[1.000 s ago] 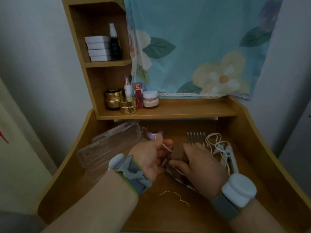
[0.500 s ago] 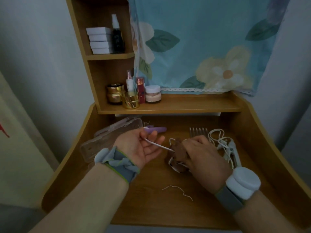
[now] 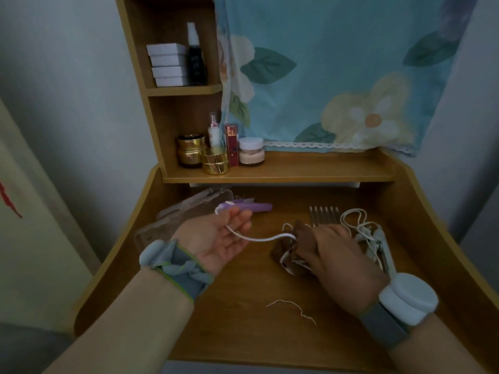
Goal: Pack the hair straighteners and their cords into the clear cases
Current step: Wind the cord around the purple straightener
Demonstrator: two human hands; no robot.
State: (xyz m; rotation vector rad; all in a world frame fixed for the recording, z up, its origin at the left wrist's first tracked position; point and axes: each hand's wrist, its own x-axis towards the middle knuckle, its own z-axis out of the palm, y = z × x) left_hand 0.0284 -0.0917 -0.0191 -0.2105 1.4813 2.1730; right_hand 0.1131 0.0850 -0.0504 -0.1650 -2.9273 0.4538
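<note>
On the table, in front of the person, a white cord runs from a brown pouch across to the left hand. That hand lies palm up, its fingertips pinching the cord's end, where a white plug sticks out above the fingers. The right hand lies palm down on the pouch, fingers curled over the cloth and gripping it against the table. The two hands are apart, joined only by the cord.

Behind the left hand lie the clear cases, stacked at a slant by the table's left edge. A purple straightener lies just beyond the left fingers, beside the cases. To the right of the pouch a white straightener rests with its cord in loose loops on top. A metal comb lies between the two straighteners, near the back. A stray white thread lies at the front.

On the shelf above stand jars and bottles.
</note>
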